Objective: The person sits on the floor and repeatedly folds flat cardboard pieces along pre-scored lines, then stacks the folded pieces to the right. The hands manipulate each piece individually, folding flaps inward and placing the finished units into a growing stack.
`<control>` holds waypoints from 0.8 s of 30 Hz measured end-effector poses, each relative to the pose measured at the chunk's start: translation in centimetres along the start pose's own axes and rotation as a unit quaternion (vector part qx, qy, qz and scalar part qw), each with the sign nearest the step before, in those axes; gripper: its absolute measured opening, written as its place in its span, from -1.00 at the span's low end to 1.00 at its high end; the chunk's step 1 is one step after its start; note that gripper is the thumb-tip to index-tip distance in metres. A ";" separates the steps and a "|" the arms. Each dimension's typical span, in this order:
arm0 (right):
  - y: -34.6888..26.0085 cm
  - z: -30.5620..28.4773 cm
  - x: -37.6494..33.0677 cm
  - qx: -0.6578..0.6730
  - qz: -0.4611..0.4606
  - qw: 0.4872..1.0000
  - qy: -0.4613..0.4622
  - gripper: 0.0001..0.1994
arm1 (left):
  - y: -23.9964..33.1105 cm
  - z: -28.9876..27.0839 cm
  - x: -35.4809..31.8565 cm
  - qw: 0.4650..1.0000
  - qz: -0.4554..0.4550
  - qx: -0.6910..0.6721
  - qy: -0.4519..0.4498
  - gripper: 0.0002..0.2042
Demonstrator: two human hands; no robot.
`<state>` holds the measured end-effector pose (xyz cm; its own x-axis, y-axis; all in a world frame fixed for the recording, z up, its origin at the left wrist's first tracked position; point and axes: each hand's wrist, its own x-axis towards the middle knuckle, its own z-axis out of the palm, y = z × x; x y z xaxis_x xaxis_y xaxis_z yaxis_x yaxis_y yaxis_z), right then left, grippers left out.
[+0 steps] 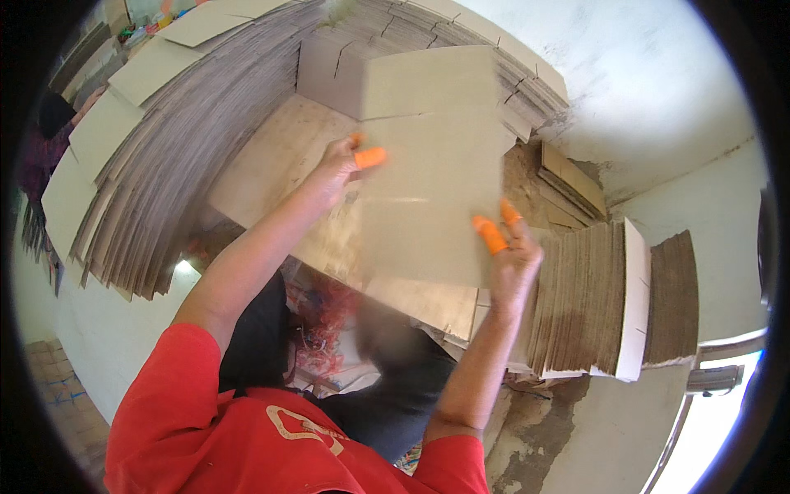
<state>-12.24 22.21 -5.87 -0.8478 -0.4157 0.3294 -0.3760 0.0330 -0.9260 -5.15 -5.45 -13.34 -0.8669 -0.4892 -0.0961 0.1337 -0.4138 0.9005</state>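
Between my two hands a flat beige-grey cardboard sheet is held up, tilted above a wooden work surface. A thin crease or slit line crosses its upper part. My left hand grips the left edge, thumb over the face. At the lower right edge my right hand is closed on it, with two fingers lying on the face. Orange covers sit on some fingers and the thumb. The far sides of the fingers are hidden behind the sheet, and its edges are slightly blurred.
A long, curving stack of cardboard sheets lines the left side. Slotted pieces lie along the back. At right stand upright cardboard stacks, with loose pieces behind. Another person is at the far left. Red scraps lie below.
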 end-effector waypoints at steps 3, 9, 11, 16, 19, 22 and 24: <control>2.8 2.1 0.5 -0.048 0.045 0.996 -0.062 -0.47 | -0.8 -1.9 1.4 0.999 0.002 -0.048 -0.018 -0.60; 2.6 2.9 2.1 -0.096 -0.078 0.992 -0.035 -0.24 | -0.8 -1.4 8.9 1.000 0.012 -0.003 -0.001 -0.73; 1.9 0.7 3.6 -0.201 -0.139 0.967 0.072 -0.23 | 0.3 2.0 11.9 0.978 0.032 0.200 -0.056 -0.66; 2.9 -3.0 5.0 -0.279 -0.127 0.929 0.209 -0.18 | -0.9 6.4 19.0 0.763 0.271 0.584 -0.057 -0.49; 4.0 -3.4 5.3 -0.285 -0.077 0.927 0.231 -0.20 | -1.3 8.4 22.1 0.622 0.331 0.705 -0.081 -0.45; 4.9 -3.3 5.7 -0.297 -0.098 0.919 0.241 -0.21 | -2.9 9.6 23.0 0.573 0.365 0.732 -0.049 -0.52; 5.2 -3.0 5.9 -0.299 -0.128 0.915 0.237 -0.21 | -3.3 9.6 23.8 0.565 0.404 0.719 -0.042 -0.59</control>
<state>-20.32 22.69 -8.22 -0.7164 -0.0434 0.6963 -0.6032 0.5400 -0.5870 -30.84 -8.36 -14.48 -0.8298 -0.0099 0.5579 0.0258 0.9981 0.0561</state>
